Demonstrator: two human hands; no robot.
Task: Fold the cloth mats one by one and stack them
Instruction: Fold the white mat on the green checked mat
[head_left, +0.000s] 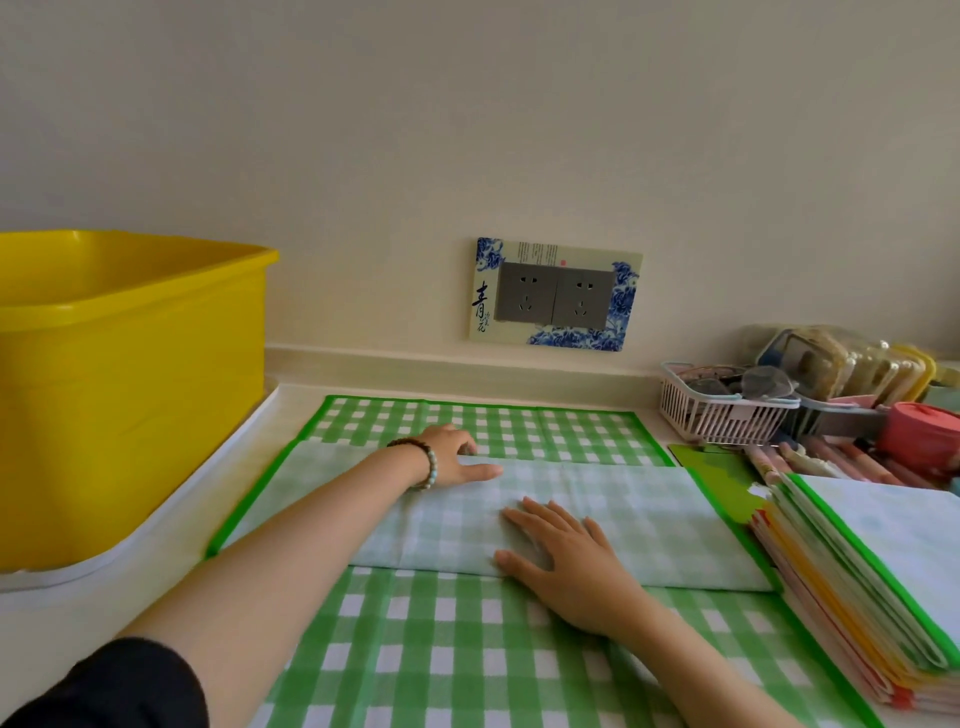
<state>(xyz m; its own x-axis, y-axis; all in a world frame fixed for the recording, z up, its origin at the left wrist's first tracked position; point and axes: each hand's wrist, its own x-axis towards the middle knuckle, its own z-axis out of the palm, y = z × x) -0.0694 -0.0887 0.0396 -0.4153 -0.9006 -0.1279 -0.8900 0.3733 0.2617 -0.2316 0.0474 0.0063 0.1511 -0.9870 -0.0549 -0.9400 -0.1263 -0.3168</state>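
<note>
A green-and-white checked cloth mat with a bright green border lies spread on the counter. Its middle part is folded over, showing a pale underside band across the mat. My left hand rests at the far edge of that band, fingers curled at the fold, thumb stretched along it. My right hand lies flat on the band with fingers straight, pressing it down. A stack of folded mats sits to the right, its layered edges showing green, yellow and red.
A large yellow plastic tub stands at the left on a white tray. At the back right are a white basket with small items, a red container and bagged goods. A wall socket plate is behind the mat.
</note>
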